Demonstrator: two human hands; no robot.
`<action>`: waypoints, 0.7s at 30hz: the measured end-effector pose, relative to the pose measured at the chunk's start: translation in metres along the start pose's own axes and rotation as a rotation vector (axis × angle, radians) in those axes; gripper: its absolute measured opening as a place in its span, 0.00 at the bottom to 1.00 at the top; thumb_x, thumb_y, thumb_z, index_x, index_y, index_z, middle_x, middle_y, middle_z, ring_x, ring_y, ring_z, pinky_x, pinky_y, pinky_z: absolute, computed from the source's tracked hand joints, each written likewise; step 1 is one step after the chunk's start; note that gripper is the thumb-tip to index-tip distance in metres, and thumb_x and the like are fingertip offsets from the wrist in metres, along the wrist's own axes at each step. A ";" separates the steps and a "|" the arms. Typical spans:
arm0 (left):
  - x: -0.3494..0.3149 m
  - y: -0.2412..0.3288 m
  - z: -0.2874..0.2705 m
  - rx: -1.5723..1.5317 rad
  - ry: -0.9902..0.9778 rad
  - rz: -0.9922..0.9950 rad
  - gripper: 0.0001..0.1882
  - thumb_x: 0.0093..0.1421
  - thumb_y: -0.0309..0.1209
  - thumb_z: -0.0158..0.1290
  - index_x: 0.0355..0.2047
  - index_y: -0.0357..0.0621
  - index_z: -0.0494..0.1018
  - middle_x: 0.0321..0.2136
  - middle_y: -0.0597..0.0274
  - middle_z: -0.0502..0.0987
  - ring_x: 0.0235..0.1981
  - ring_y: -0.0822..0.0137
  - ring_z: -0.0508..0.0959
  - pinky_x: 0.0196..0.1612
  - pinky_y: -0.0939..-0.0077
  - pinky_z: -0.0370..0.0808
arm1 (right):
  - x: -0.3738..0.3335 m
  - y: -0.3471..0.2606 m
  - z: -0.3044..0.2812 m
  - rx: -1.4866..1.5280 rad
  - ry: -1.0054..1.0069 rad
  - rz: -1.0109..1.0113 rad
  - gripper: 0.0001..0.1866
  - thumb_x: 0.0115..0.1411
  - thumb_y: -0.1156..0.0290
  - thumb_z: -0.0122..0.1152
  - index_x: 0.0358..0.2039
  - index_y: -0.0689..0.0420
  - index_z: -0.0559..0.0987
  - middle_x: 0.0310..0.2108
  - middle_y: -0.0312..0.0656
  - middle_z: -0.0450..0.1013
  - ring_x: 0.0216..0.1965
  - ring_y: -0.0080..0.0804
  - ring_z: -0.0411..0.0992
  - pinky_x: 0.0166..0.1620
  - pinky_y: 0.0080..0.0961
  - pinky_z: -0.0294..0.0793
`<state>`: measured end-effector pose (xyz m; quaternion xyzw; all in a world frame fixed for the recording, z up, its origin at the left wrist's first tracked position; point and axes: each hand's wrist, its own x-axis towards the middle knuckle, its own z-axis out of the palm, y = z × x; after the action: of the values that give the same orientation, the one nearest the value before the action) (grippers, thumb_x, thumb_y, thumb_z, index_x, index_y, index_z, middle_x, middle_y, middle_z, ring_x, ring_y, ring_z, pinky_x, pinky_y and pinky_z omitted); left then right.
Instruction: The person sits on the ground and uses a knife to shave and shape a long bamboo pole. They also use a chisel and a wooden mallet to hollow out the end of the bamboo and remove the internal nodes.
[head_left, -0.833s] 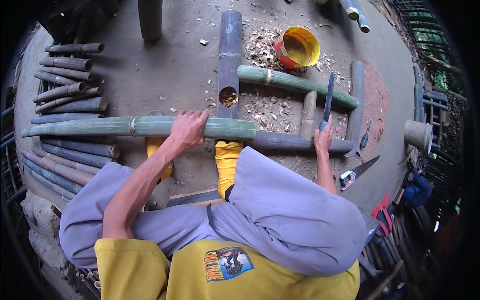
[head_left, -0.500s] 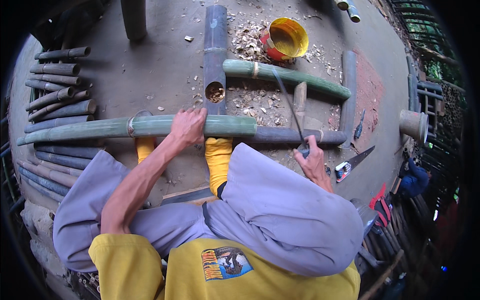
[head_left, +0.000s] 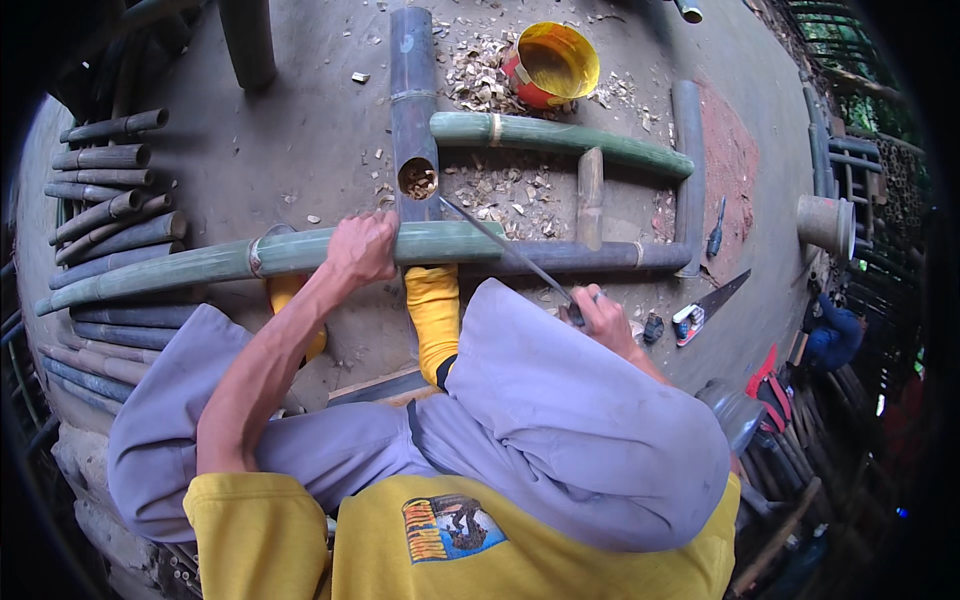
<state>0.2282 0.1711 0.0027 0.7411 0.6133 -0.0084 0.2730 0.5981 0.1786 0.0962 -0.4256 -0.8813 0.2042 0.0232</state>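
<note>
A green bamboo pole [head_left: 190, 264] lies crosswise in front of me, its right end over a dark bamboo pole [head_left: 610, 256]. My left hand [head_left: 362, 248] is closed over the top of the green pole, left of its right end. In my right hand [head_left: 605, 322] is the dark handle of a long, thin-bladed knife [head_left: 530, 266]. Its blade slants up and left across the green pole's right end, with the tip near the upright dark bamboo [head_left: 412, 120]. That bamboo has a round hole holding chips. I cannot tell whether the blade touches the green pole.
Beyond lies another green bamboo pole [head_left: 560, 140] with wood chips around it. A red and yellow bucket [head_left: 552, 66] stands among the chips. Cut bamboo lengths [head_left: 110, 215] are stacked at left. At right are a handsaw [head_left: 715, 300] and a dark slim tool [head_left: 716, 228].
My right hand has moved slightly left and down. The knife blade has swung from steep to a flatter slant, its tip now lower and further left. My left hand keeps its grip.
</note>
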 end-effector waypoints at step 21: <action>0.007 0.004 0.001 0.025 0.012 0.021 0.22 0.37 0.32 0.63 0.33 0.38 0.70 0.31 0.48 0.79 0.36 0.51 0.81 0.39 0.59 0.78 | 0.011 -0.014 -0.001 0.152 0.003 0.063 0.16 0.55 0.66 0.63 0.38 0.59 0.70 0.28 0.58 0.72 0.29 0.58 0.75 0.30 0.48 0.75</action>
<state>0.2336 0.1760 0.0008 0.7508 0.6071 -0.0087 0.2602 0.5807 0.1796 0.1016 -0.4503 -0.8495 0.2703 0.0505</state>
